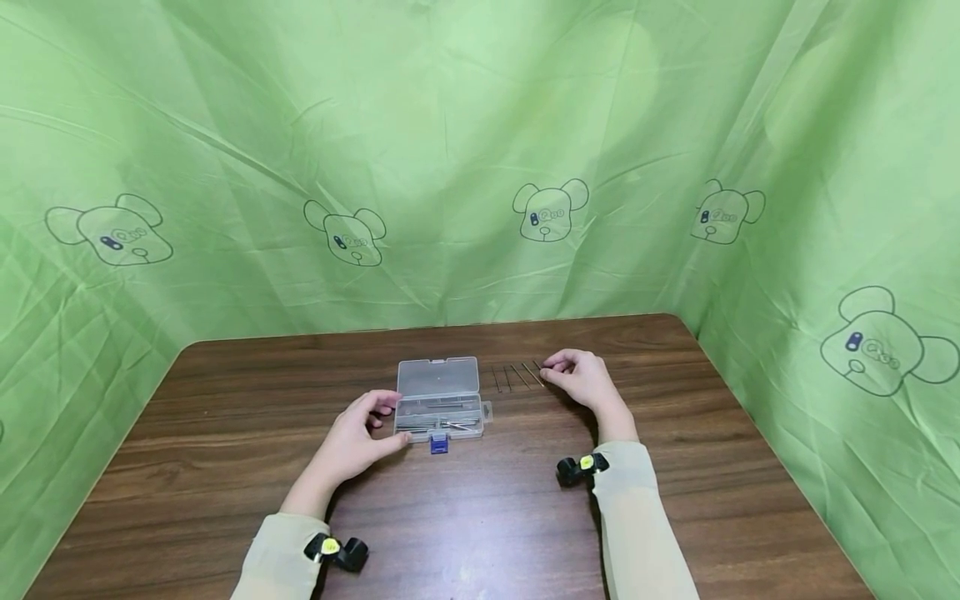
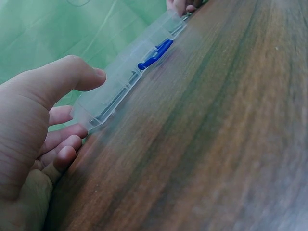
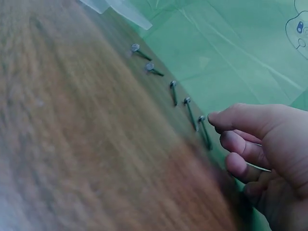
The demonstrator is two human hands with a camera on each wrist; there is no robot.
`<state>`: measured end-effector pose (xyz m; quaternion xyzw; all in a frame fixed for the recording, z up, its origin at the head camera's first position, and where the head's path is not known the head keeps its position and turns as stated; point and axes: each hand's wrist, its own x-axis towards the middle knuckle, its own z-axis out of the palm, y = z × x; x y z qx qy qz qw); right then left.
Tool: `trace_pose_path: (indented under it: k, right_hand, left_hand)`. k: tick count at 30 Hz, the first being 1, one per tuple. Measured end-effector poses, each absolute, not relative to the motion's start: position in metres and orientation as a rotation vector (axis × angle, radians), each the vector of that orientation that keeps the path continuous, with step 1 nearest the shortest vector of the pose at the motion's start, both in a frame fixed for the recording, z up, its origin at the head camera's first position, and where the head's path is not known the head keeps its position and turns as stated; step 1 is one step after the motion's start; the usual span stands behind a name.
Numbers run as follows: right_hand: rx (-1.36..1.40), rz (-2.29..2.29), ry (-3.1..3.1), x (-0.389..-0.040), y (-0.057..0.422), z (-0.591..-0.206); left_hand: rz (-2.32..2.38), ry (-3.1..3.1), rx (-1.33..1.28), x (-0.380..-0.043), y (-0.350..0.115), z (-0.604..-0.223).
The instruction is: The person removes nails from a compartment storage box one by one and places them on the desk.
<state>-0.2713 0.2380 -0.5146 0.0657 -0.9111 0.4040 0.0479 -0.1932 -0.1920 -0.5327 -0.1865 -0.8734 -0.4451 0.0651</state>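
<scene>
A clear plastic box [image 1: 438,379] lies on the table with its lid raised back and a blue latch [image 1: 438,443] at its front. Long thin metal nails [image 1: 457,426] lie in its compartments. My left hand [image 1: 358,433] holds the box's left end, thumb at the front corner and fingers at the back. To the right of the box, several nails [image 3: 191,114] lie in a slanted row, heads toward me in the right wrist view. My right hand [image 1: 583,379] is at the row's right end, its loosely bent fingertips [image 3: 215,118] beside the last nail.
The brown wooden table [image 1: 480,517] ends at a far edge behind the box. Green curtains [image 1: 450,167] printed with bear faces hang behind and at both sides. A clear hanging tab [image 1: 488,412] sticks out from the box's right side.
</scene>
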Motion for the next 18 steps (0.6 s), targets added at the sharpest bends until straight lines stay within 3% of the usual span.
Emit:
trace_pose_path:
  k: [18]
  right_hand:
    - [0.622, 1.472, -2.564, -0.262, 0.174, -0.463]
  left_hand:
    - [-1.347, -2.636, -0.556, -0.193, -0.192, -0.533]
